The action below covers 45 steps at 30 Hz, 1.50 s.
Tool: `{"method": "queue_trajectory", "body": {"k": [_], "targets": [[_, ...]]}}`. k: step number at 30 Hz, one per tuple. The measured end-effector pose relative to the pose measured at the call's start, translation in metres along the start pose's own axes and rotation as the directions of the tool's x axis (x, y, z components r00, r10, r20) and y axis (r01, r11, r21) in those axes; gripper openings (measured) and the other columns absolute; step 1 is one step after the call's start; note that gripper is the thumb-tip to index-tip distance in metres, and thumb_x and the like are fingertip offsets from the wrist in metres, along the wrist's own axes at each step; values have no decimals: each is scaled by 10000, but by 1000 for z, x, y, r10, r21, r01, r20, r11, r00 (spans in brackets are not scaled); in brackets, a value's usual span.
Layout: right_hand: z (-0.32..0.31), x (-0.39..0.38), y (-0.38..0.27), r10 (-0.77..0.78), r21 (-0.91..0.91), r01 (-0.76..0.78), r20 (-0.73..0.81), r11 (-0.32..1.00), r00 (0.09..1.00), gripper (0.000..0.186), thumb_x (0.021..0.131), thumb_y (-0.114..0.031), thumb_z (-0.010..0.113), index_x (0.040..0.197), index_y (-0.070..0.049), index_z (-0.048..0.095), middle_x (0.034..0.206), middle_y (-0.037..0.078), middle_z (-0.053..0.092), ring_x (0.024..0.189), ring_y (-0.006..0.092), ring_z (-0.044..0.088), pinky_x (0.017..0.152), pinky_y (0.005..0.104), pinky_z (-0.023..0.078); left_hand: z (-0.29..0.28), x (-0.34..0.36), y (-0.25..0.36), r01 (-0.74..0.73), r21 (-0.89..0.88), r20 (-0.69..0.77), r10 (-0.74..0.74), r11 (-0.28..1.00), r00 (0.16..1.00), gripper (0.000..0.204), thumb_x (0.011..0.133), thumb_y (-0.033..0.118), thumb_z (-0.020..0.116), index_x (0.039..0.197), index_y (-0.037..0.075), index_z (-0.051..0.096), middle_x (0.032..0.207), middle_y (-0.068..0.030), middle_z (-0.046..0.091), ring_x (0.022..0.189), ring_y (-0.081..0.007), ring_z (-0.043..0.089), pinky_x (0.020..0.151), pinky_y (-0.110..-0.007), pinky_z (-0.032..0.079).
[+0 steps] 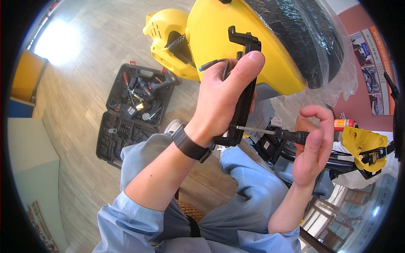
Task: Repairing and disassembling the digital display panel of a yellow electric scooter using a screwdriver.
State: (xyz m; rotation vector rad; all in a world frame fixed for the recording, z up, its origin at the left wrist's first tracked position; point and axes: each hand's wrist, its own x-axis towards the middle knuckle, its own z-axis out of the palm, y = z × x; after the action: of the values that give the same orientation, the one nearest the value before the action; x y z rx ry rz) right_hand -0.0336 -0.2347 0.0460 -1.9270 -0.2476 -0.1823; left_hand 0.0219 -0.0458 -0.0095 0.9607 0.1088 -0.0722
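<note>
My left hand (223,90) is wrapped round a long black plastic part (244,109) with a bracket-like upper end. A short black cable (217,63) with a blue tip runs from it over the back of that hand. My right hand (314,141) has its thumb and fingers around the handle of a screwdriver (291,135). The shaft points left, and its tip meets the lower end of the black part, where a screw seems to sit; the screw itself is too small to make out.
Beyond my hands stands a yellow body panel (219,38) beside a black seat (295,33) in clear plastic film. An open black tool case (110,143) lies on the wooden floor at left. Vehicle frame parts and a yellow shell (365,145) are at right.
</note>
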Motion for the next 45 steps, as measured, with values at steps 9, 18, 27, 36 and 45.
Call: {"method": "queue_trajectory", "body": {"k": [9, 18, 27, 36, 45], "targets": [[3, 6, 18, -285, 65, 284, 15, 957, 958, 449, 983, -294, 637, 1276, 7, 481, 812, 17, 520, 645, 64, 409, 644, 208, 320, -1, 0, 1, 11, -18, -4, -11, 1000, 1000, 600, 875, 606, 724, 825, 24, 587, 644, -43, 600, 503, -105, 556, 483, -245, 440], [-4, 3, -4, 69, 95, -77, 90, 993, 994, 441, 956, -321, 657, 1225, -35, 458, 772, -14, 460, 659, 63, 399, 636, 189, 295, 0, 0, 2, 5, -42, -2, -5, 999, 1000, 618, 858, 622, 731, 825, 23, 584, 645, -48, 604, 505, -111, 570, 478, -246, 444], [-3, 5, 9, -141, 205, 118, 97, 972, 985, 405, 938, -191, 663, 1236, -28, 442, 848, 24, 525, 720, 64, 423, 668, 209, 332, 0, -2, 4, -1, -31, -18, 0, 1000, 1000, 617, 862, 623, 728, 817, 25, 586, 636, -40, 597, 509, -105, 565, 486, -246, 445], [0, 5, 3, -55, 96, 48, 69, 994, 996, 428, 1019, -415, 530, 1198, -32, 464, 819, 12, 503, 683, 54, 413, 620, 196, 314, -3, -1, 3, -68, 67, -39, 71, 995, 997, 653, 838, 604, 761, 894, -33, 629, 674, 1, 593, 599, -53, 526, 541, -230, 415], [0, 3, 10, -82, 69, 78, 47, 995, 996, 441, 1016, -397, 595, 1216, -24, 471, 816, 7, 523, 681, 50, 435, 624, 186, 317, -1, 0, 4, -119, 73, -140, 128, 990, 982, 686, 822, 603, 775, 926, -63, 644, 706, 7, 592, 646, -47, 516, 578, -221, 411]]}}
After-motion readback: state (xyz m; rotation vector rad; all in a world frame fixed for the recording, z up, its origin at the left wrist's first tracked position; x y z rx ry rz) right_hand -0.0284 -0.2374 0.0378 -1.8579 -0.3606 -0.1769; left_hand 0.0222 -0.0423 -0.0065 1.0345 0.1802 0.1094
